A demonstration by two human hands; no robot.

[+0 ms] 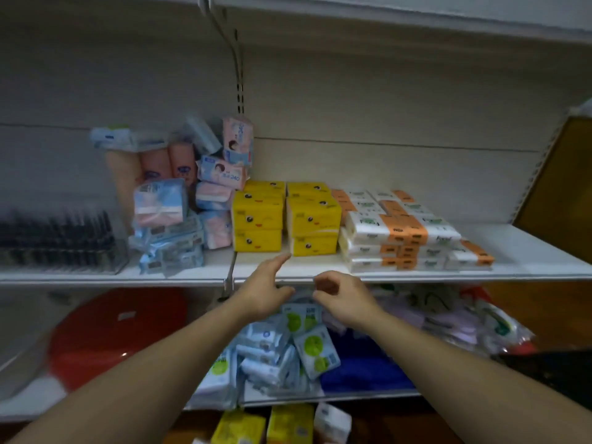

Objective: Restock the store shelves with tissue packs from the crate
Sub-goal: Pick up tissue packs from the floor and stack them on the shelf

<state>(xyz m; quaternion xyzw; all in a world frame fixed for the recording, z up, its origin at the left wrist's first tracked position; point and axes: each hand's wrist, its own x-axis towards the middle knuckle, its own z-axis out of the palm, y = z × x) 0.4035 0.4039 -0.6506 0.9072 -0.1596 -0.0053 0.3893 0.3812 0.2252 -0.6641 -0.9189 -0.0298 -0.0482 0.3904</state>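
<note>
While both my hands hold nothing, the shelf [448, 277] just beyond them already carries 2 stacks of yellow tissue packs [258, 216], with orange-and-white packs [400, 232] beyond my right hand [342, 296] and a jumbled pink-and-blue pile [198, 200] beyond my left hand [266, 283]. My left hand stretches straight fingers toward a yellow stack's bottom corner; I cannot tell whether it touches. My right hand hangs loosely curled, apart from it. More spare yellow packs [290, 424] wait below my forearms, so I judge restocking is underway, not finished.
</note>
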